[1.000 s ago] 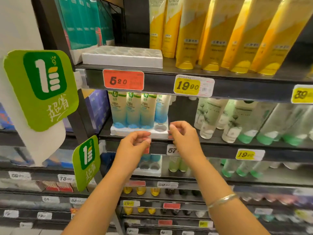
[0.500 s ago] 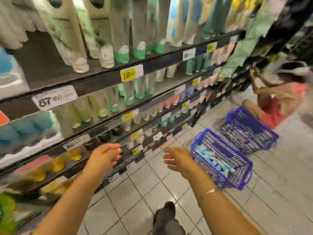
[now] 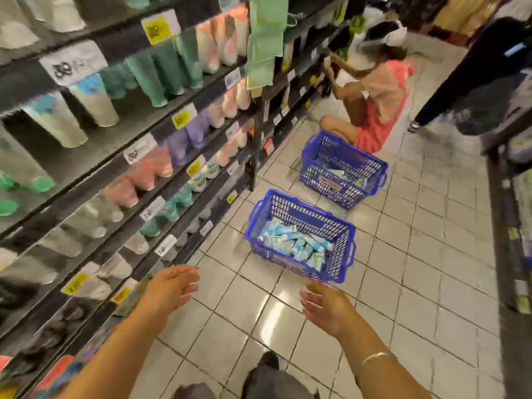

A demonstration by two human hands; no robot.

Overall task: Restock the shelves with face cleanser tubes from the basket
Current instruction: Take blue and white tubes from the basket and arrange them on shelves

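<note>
A blue plastic basket (image 3: 344, 237) stands on the tiled floor ahead of me, with several blue-and-white face cleanser tubes (image 3: 296, 243) lying in it. My left hand (image 3: 169, 286) hangs in the air near the lower shelves, fingers relaxed and holding nothing. My right hand (image 3: 325, 308) is stretched out just short of the basket's near rim, fingers loosely spread, also holding nothing. The shelves (image 3: 121, 156) run along my left, stocked with rows of upright tubes, all blurred.
A second blue basket (image 3: 371, 168) stands farther down the aisle. Beside it a person in a pink top (image 3: 380, 102) crouches at the shelves. Another person's dark leg (image 3: 449, 90) stands at the right. A display edge (image 3: 501, 226) borders the aisle's right side.
My view has swung from the shelf face down the aisle to the floor. Both hands left the white tray on the shelf and lowered towards the basket, which looks nearer now.
</note>
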